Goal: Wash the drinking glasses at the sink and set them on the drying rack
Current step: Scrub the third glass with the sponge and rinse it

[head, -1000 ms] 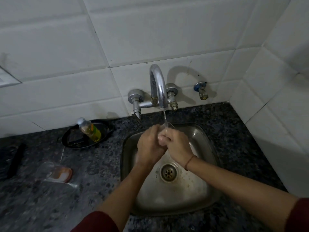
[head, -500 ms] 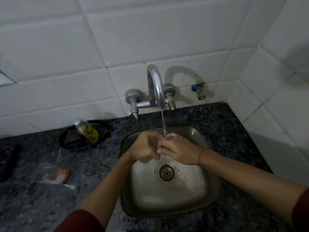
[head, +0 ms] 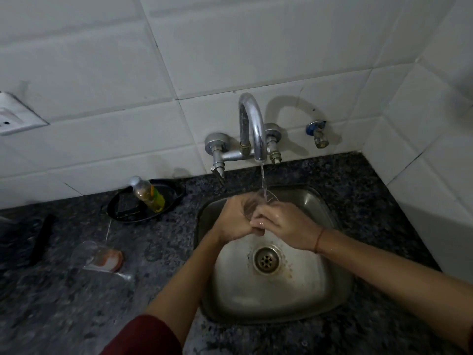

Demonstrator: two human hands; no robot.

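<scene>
Head view: hands [head: 231,221] round glass [head: 256,204] under tap [head: 252,124]

A second ago the hands were bunched tightly under the tap, with the right hand [head: 284,224] standing steep, knuckles toward 12 o'clock and wrist trailing to 5 o'clock. It now lies flatter, fingers pointing to 9 o'clock and forearm running out toward 4 o'clock. The left hand [head: 234,220] has turned slightly, its knuckles now facing 3 o'clock against the right fingertips. The glass [head: 266,197], then almost hidden between the palms, now shows its rim at the hands' 1 o'clock edge, and the stream of water [head: 263,179] falls onto that rim. More of the wall socket [head: 10,116] has come into view at 9 o'clock.
</scene>
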